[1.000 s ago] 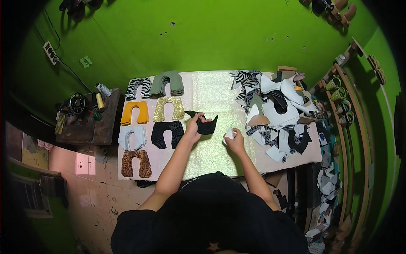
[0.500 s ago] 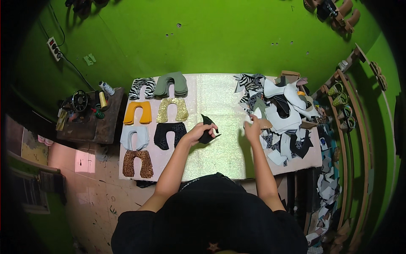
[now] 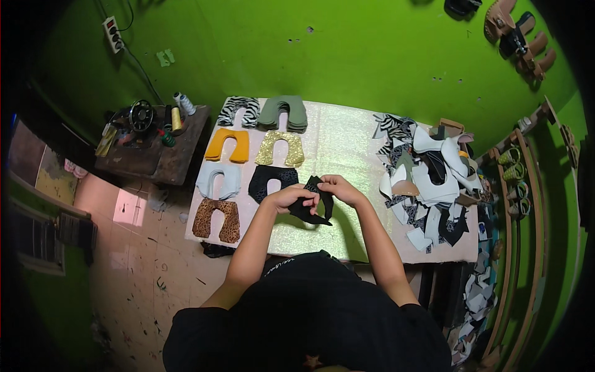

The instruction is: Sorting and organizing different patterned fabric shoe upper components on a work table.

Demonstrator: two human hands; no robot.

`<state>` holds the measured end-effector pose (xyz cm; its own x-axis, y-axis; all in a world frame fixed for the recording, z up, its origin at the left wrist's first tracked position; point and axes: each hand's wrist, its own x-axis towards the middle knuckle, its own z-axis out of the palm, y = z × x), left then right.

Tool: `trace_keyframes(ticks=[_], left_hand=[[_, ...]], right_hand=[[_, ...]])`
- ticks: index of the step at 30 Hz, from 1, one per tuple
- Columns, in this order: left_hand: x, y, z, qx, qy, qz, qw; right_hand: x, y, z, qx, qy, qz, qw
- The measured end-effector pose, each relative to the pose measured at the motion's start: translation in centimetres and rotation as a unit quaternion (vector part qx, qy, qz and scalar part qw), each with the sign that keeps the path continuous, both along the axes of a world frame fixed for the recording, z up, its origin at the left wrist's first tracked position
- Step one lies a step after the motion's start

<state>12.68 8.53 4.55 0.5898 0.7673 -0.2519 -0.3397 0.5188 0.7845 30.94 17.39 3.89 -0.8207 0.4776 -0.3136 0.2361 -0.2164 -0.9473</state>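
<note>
Held piece: black U-shaped shoe-upper cut [image 3: 310, 204], over the glitter-covered table [image 3: 338, 139], just right of the black stack [image 3: 273, 181].
Left hand [image 3: 290, 198]: your fingers are pinched narrow on the cut's left edge.
Right hand [image 3: 338, 189]: closed on the cut's top edge; both hands share the one piece.
Sorted stacks, left of the cut: zebra [image 3: 238, 111], olive [image 3: 284, 113], yellow [image 3: 227, 144], gold glitter [image 3: 280, 147], pale grey [image 3: 219, 180], leopard [image 3: 217, 218].
Unsorted heap [image 3: 427, 180]: right of the cut, well apart.
Risk: black against black; you could likely lay two stuck cuts as one.
Risk: your left forearm hangs beside the black stack; a sweep could skew it.
</note>
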Motion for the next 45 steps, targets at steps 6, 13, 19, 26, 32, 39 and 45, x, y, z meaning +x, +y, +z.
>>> trace_keyframes(ticks=[6, 13, 19, 26, 32, 39, 45], left_hand=[[-3.1, -3.0, 0.1, -0.027, -0.194, 0.052, 0.979], [-6.2, -5.4, -2.8, -0.030, -0.303, 0.111, 0.946], [-7.9, -6.1, -2.9, -0.045, -0.280, 0.184, 0.941], [-7.9, -5.7, -1.5, -0.008, -0.156, 0.127, 0.980], [-8.2, -5.6, -0.2, 0.006, -0.105, 0.128, 0.986], [-8.3, -5.9, 0.1, 0.002, -0.124, 0.149, 0.981], [-8.1, -6.1, 0.1, 0.006, -0.110, 0.141, 0.984]], right_hand=[[-2.6, -0.4, 0.7, 0.072, 0.050, -0.086, 0.992], [-5.4, -1.0, -0.6, 0.111, 0.067, -0.136, 0.982], [-7.1, -3.1, -0.3, 0.245, -0.030, -0.176, 0.953], [-8.7, -6.3, 3.5, 0.529, -0.045, -0.048, 0.846], [-8.5, -6.1, 4.3, 0.597, -0.053, -0.052, 0.799], [-7.4, -5.2, 4.8, 0.576, -0.041, -0.044, 0.815], [-7.3, -4.6, 6.3, 0.511, -0.005, -0.030, 0.859]])
